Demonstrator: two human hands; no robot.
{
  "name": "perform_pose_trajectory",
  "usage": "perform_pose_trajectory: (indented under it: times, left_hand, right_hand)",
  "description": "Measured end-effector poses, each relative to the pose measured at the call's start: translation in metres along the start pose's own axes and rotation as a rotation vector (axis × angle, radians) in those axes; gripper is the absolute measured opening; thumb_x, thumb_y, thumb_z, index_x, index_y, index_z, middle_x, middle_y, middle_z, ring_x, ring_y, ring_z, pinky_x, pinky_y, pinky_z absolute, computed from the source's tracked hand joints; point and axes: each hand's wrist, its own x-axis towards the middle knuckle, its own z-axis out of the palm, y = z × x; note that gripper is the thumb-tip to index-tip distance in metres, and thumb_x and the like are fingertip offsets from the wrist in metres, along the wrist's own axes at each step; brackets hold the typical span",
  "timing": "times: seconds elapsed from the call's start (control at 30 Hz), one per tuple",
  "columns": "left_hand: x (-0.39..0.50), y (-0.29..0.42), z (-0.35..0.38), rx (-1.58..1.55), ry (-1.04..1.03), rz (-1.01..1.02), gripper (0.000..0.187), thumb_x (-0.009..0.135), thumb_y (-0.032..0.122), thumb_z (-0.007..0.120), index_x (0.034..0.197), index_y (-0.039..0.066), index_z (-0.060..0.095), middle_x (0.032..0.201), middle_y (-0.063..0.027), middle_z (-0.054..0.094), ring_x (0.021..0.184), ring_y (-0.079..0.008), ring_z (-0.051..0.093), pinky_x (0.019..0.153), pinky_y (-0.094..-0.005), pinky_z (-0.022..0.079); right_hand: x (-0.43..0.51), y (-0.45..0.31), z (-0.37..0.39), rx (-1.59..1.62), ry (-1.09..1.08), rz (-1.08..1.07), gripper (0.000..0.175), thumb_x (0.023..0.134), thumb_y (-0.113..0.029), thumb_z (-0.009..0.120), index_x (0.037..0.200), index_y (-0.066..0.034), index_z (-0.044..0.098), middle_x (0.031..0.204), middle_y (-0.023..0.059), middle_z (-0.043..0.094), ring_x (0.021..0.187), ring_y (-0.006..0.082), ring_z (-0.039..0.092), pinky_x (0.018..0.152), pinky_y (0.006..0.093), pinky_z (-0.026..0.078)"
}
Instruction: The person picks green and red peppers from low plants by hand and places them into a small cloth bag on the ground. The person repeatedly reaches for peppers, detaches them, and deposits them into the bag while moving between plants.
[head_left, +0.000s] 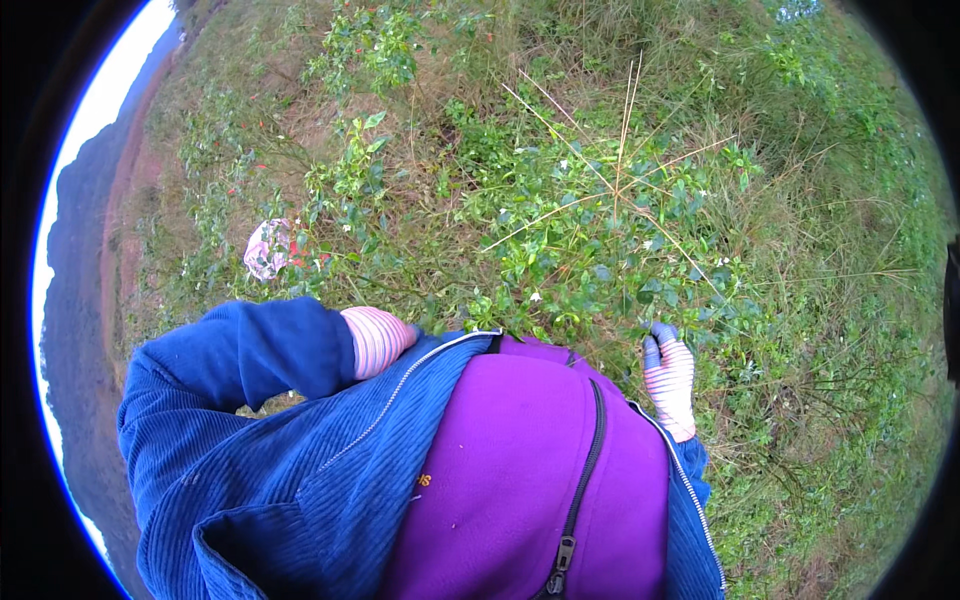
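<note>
My left hand (377, 341), in a striped knit glove, is beside my waist at the edge of my blue corduroy jacket (360, 442). Its fingertips are hidden by the jacket, so I cannot see what they touch. On the other side, my right hand (670, 382) wears a matching glove with grey fingertips. Its fingers are bent at the edge of a low leafy pepper plant (592, 247) with small white flowers. Leaves meet those fingertips, and whether anything is pinched there is unclear.
A pinkish plastic bag (267, 249) lies among the plants at left, with red items (298, 255) beside it. Dry grass stalks (616, 191) spread over the foliage ahead. More plants with small red fruits (367, 49) grow farther off. A hillside (82, 225) rises at far left.
</note>
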Motion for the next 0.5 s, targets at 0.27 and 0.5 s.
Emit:
perform_pose_trajectory:
  times: [0.27, 0.5]
  left_hand:
    - [-0.005, 0.001, -0.013, -0.045, 0.010, 0.029, 0.031, 0.095, 0.018, 0.042, 0.120, 0.007, 0.058, 0.110, -0.0181, 0.065, 0.099, -0.0336, 0.063, 0.087, -0.0414, 0.049]
    - [0.021, 0.006, -0.103, -0.202, 0.659, 0.645, 0.037, 0.090, 0.010, 0.052, 0.126, 0.019, 0.057, 0.100, -0.0121, 0.068, 0.088, -0.0304, 0.066, 0.079, -0.0383, 0.053]
  right_hand:
    - [0.002, -0.001, -0.003, -0.043, -0.015, 0.031, 0.017, 0.086, -0.004, 0.062, 0.103, -0.0044, 0.065, 0.086, 0.0170, 0.067, 0.077, 0.0306, 0.065, 0.070, 0.0347, 0.051]
    - [0.007, -0.016, -0.011, -0.055, -0.017, -0.071, 0.022, 0.085, -0.002, 0.059, 0.106, -0.0071, 0.064, 0.090, 0.0162, 0.066, 0.081, 0.0327, 0.064, 0.073, 0.0362, 0.051]
